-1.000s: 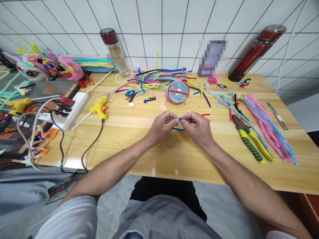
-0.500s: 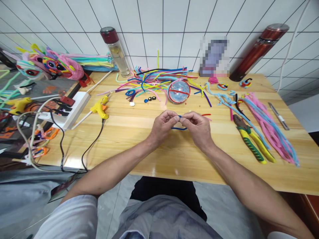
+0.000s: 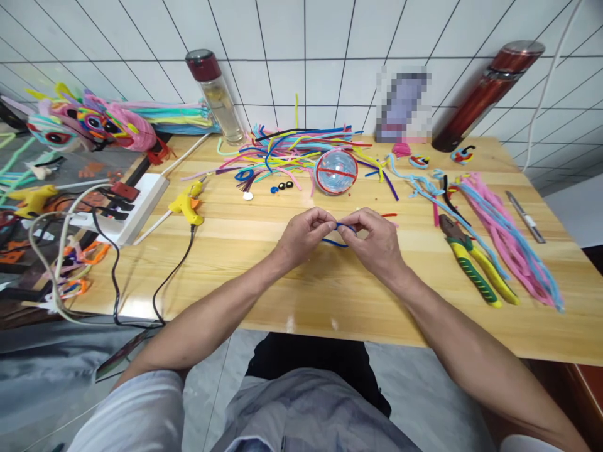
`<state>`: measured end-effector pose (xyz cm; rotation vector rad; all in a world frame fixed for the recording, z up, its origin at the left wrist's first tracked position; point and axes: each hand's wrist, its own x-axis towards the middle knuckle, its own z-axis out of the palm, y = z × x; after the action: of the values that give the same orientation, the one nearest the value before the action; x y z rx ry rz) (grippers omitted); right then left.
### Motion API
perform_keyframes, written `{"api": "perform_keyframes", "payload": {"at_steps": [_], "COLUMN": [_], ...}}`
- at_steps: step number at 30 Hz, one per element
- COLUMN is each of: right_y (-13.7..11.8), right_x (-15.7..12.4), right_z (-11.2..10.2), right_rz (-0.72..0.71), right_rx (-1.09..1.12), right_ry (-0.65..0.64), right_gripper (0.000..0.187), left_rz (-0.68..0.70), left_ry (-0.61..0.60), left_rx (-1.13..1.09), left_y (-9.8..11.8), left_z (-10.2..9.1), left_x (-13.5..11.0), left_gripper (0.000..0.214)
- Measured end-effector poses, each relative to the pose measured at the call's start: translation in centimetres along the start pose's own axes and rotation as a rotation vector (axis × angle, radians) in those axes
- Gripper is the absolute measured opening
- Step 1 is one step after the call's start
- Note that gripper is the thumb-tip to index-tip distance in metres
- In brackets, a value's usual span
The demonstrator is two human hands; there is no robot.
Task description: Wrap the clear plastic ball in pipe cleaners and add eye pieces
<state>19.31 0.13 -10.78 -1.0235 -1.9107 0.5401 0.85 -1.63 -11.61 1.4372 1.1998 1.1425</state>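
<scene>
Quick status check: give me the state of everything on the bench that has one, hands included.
left hand: closed, pinching the blue pipe cleaner
right hand: closed, pinching the same piece
blue pipe cleaner: bent, held between both hands above the table
glue gun: lying on the table, cord attached
pliers: lying flat, jaws shut
glass bottle: upright, capped
clear ball: resting on the table, red band around it
</scene>
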Motion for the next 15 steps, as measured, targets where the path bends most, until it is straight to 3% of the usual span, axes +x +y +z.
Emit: {"api": "perform_keyframes", "payload": {"at_steps": [15], "right_y": [-0.36], "right_x": [0.07], "right_z": [-0.2], "right_rz": [0.09], "right_rx": [0.02], "right_ry": [-0.007], "right_gripper": [0.011], "left_rz": [0.031], "left_ry": [0.024], "left_rx": [0.126], "left_y": [0.23], "left_z": [0.48], "left_x": [-0.29], "left_gripper": [0.012]}}
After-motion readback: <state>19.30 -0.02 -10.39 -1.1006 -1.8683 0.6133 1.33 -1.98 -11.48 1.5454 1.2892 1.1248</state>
